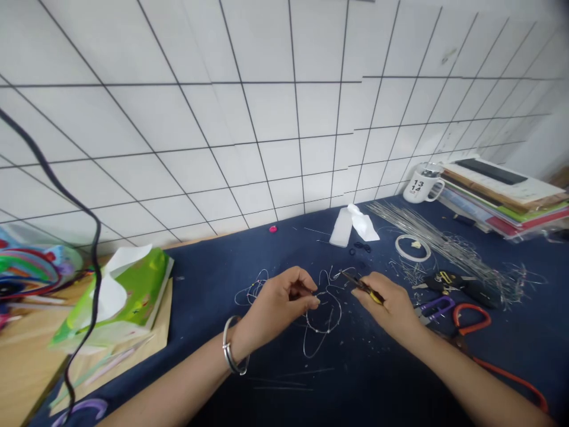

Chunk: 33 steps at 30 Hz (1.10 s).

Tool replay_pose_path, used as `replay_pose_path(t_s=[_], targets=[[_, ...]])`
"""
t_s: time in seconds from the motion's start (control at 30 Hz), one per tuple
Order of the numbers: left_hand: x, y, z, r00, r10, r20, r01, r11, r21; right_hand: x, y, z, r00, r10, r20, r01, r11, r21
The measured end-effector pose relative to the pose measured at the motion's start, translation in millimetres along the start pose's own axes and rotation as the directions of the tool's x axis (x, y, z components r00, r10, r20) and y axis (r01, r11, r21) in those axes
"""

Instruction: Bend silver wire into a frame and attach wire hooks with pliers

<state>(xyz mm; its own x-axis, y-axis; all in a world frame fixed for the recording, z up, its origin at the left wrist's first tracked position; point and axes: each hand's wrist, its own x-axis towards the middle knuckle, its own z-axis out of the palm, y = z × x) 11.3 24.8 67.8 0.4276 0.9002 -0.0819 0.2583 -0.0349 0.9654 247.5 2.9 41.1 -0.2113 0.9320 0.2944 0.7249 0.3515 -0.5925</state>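
Observation:
My left hand (287, 296), a silver bangle at its wrist, is closed in a pinch at the left side of a thin wire loop (340, 311). Small bends of wire stick up from the top of the loop, and a narrower loop hangs below it. My right hand (389, 305) is wrapped round small pliers (371, 292) with yellow and black handles. Their dark jaws point up and left toward the wire, and I cannot tell whether they touch it. Left of my left hand lies a tangle of wire (252, 290), partly hidden behind the hand.
To the right lie a bundle of straight wires (415, 228), a white ring-shaped coil (413, 258), purple-handled scissors (438, 307) and a red-handled tool (473, 320). A white mug (418, 185) stands by stacked papers (502, 190). A green tissue pack (149, 279) and black cable (95, 237) are left.

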Motion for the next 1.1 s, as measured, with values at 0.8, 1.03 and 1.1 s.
replay_pose_path(t_s=[0.8, 1.03, 1.1], targets=[[-5.6, -7.2, -5.7, 0.997, 0.057, 0.059, -0.062, 0.994, 0.085, -4.3, -7.5, 5.1, 0.964, -0.189, 0.186, 0.227, 0.95, -0.215], [-6.3, -6.4, -5.3, 0.996, 0.065, 0.054, -0.073, 0.985, 0.157, -6.5, -7.6, 5.5, 0.962, -0.193, 0.195, 0.243, 0.929, -0.279], [-6.5, -6.2, -5.1, 0.996, 0.072, 0.056, -0.081, 0.981, 0.174, -6.5, -8.2, 5.3, 0.959, -0.202, 0.198, 0.251, 0.931, -0.265]])
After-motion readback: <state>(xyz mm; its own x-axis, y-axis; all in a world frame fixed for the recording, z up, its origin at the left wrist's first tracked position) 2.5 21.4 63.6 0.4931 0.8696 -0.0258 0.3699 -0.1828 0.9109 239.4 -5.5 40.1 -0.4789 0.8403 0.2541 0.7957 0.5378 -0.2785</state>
